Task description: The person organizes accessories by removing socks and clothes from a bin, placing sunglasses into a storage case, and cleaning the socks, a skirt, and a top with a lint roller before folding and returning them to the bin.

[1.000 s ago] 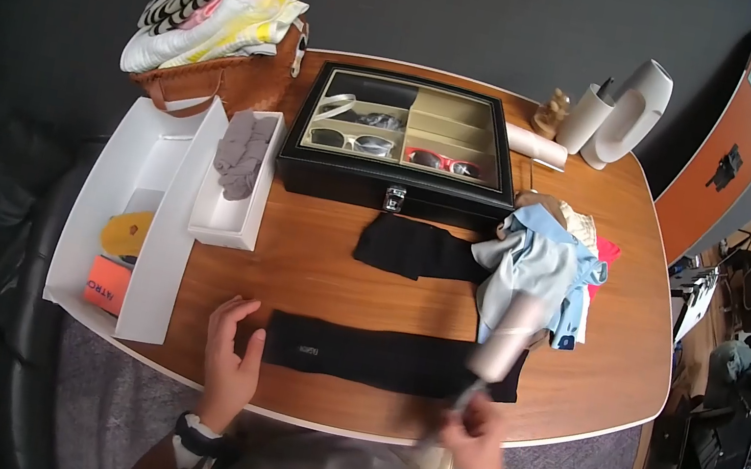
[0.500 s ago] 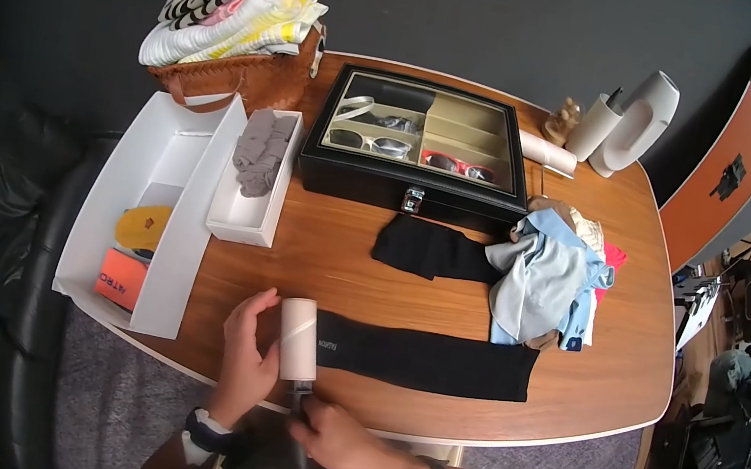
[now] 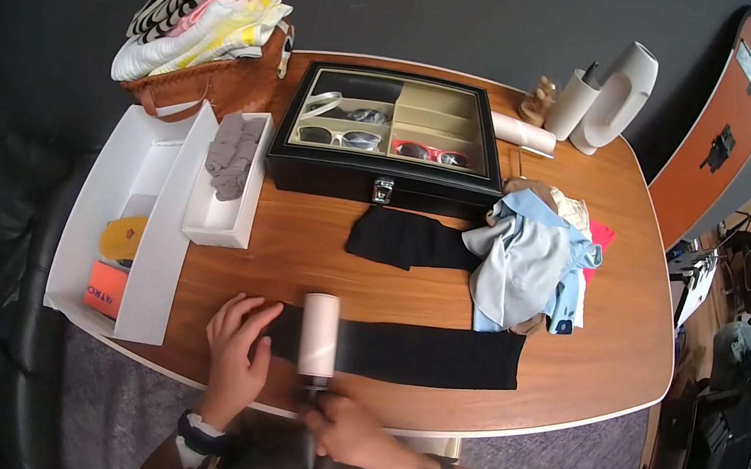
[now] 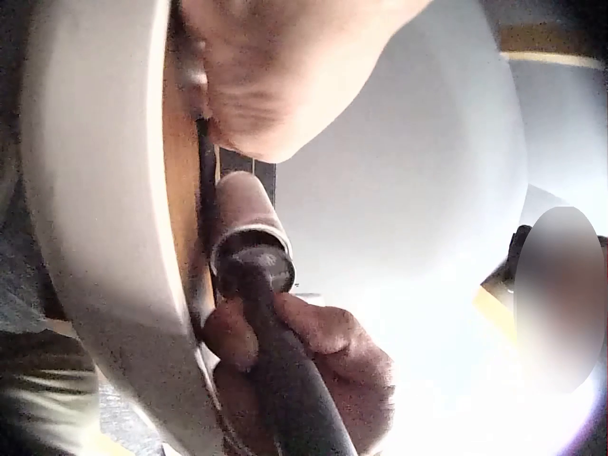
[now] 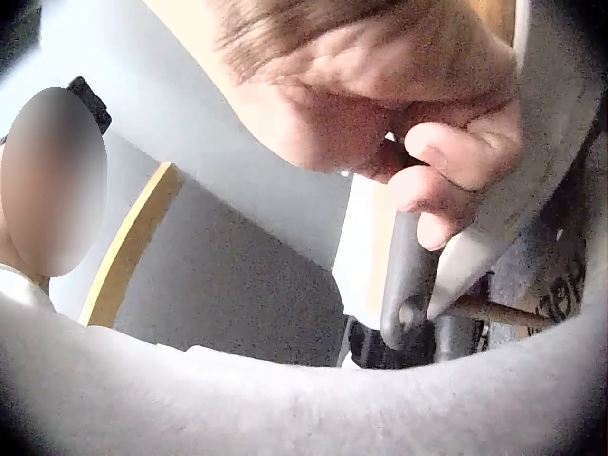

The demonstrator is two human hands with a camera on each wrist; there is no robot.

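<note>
A black fabric piece lies flat along the table's front. My right hand grips the dark handle of a lint roller, whose pale pink roll is over the fabric's left part. In the right wrist view the fingers of the right hand curl round the handle. My left hand is at the fabric's left end, fingers extended and fingertips at its edge; whether they press on it I cannot tell. The left wrist view shows part of this left hand near the roll.
Behind the fabric are a folded black garment, a heap of light blue clothing and a glasses case. White boxes stand at the left, beside a brown basket of folded fabrics. Vases and another roll are at the back right.
My right hand has brought the roller from the fabric's right part to its left, beside the left hand, then slightly right. The left hand's fingers now reach the fabric's left end.
</note>
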